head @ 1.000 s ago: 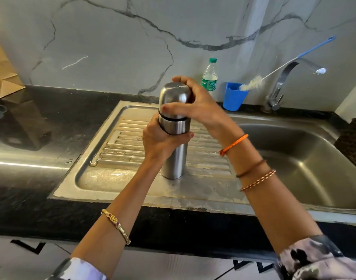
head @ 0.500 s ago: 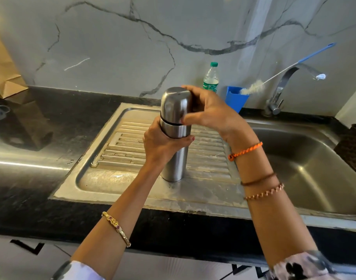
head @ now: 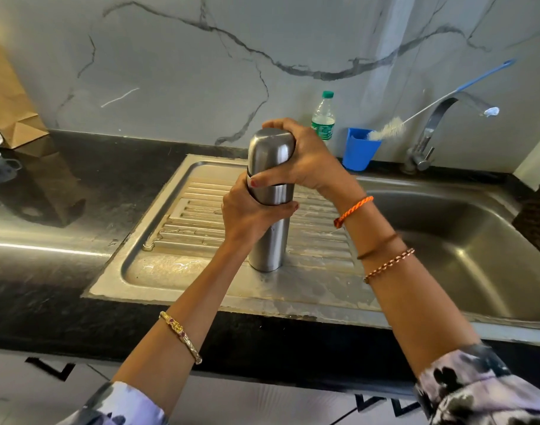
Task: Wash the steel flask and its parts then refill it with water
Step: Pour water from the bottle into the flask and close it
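1. On my far left, well away from either hand, a brown paper bag (head: 8,111) leans on the wall at the back of the dark worktop (head: 63,210). Nothing there has shifted over the last second.

2. My left hand (head: 250,219) keeps its fingers curled round the body of the steel flask (head: 270,228), just under the dark seam. It has not slid; it is the anchor. The flask stands upright on the ribbed drainboard (head: 195,216), its base directly below this hand.

3. Above the left hand, the cap (head: 270,148) is what changes. A second ago my right hand (head: 302,161) sat over the top with the thumb at the front; then it rolled round to the side; now its fingers arch over the crown again and the thumb presses near the seam. I read that as regripping between twists, so the cap is being unscrewed and is not yet off.

4. That puts me at the very start: no part is separated and nothing is washed.

5. Beyond the right hand stand a small plastic bottle (head: 323,118) and a blue cup (head: 360,148) holding a bottle brush (head: 385,130). Further right are the tap (head: 428,139) and the sink basin (head: 465,240), where I judge the flask goes next.
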